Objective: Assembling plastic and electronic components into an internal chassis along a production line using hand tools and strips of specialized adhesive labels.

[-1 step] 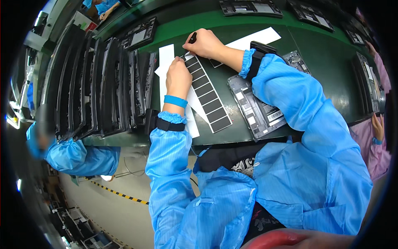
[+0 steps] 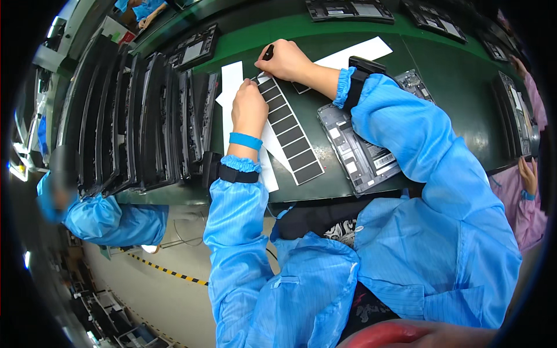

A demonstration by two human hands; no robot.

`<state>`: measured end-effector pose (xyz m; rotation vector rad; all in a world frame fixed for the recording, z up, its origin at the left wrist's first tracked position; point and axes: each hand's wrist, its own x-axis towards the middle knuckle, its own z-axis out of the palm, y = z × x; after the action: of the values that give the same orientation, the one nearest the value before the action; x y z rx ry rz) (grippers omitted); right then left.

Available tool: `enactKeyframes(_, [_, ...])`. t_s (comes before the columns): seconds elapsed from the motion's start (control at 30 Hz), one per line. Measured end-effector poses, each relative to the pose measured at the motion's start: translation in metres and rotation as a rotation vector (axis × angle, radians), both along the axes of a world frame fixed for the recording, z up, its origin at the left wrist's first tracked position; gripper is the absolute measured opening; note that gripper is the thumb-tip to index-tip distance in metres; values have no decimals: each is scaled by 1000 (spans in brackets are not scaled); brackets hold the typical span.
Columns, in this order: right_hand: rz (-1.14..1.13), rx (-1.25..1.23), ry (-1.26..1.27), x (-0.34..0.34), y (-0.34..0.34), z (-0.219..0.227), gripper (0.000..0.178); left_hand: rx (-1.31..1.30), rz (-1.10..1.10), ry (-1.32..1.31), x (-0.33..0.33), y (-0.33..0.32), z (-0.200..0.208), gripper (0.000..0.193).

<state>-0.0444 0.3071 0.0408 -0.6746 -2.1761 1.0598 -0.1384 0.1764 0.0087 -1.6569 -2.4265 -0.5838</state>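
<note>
Observed from the head view: the left hand (image 2: pixel 249 109) lies on the far end of a white backing sheet (image 2: pixel 268 148) carrying a row of black rectangular pads (image 2: pixel 290 136). Its fingers are bent down and pressed on the top of the strip, apparently pinning it flat so that it does not lift.

At one o'clock from that hand, the right hand (image 2: pixel 287 60) is clenched round a small black tool (image 2: pixel 267 53), tip directed at the topmost pad, just beside the left fingertips. The two hands meet at the strip's upper end; the lower pads run toward five o'clock, untouched.

The strip lies on the green desk (image 2: pixel 452 87), partly over a second white sheet (image 2: pixel 231 93). At three o'clock of the strip, an opened grey device chassis (image 2: pixel 360 145) lies flat, close to the right forearm, presumably within reach for that reason.

At nine o'clock, dark trays (image 2: pixel 139 122) stand on edge in a row. Further chassis lie along the far edge. Another person's blue sleeve (image 2: pixel 116 223) shows at seven o'clock.
</note>
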Motion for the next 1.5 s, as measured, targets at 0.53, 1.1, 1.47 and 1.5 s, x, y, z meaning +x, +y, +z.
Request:
enactKeyframes(0.53, [190, -391, 373, 111, 5, 60, 18, 211, 13, 22, -6, -5, -6, 33])
enactKeyframes(1.1, [46, -695, 103, 233, -10, 17, 22, 24, -736, -281, 133, -50, 52, 28])
enactKeyframes(1.47, [29, -679, 122, 233, -7, 12, 23, 32, -758, -245, 139, -44, 40, 29])
enactKeyframes(1.5, [24, -683, 119, 233, -8, 11, 23, 30, -761, -251, 139, -45, 40, 29])
